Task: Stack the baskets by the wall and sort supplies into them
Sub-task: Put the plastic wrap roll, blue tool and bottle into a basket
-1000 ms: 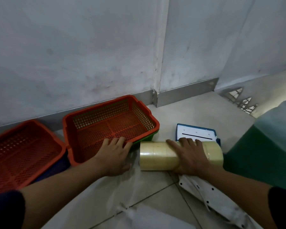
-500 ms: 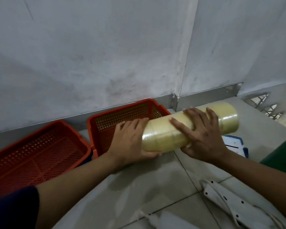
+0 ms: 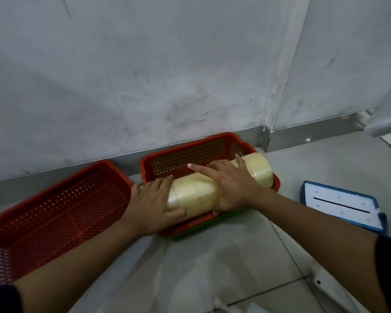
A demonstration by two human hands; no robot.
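Observation:
A long yellowish pack of tape rolls (image 3: 196, 192) lies slantwise across a red mesh basket (image 3: 190, 152) by the wall, its right end over the basket's right rim. That red basket sits nested on a green basket (image 3: 201, 227), whose edge shows below. My left hand (image 3: 151, 206) grips the pack's left end. Laid over the pack's middle, my right hand (image 3: 233, 184) has its fingers spread. A second red mesh basket (image 3: 54, 208) stands to the left on the floor.
A white block in a blue tray (image 3: 341, 204) lies on the floor at the right. White plastic pieces (image 3: 325, 283) lie at the bottom right. The wall and its grey skirting run right behind the baskets.
Both hands lifted the tape pack off the floor and carried it left and toward the wall, down onto the stacked red basket. The view has shifted to the left.

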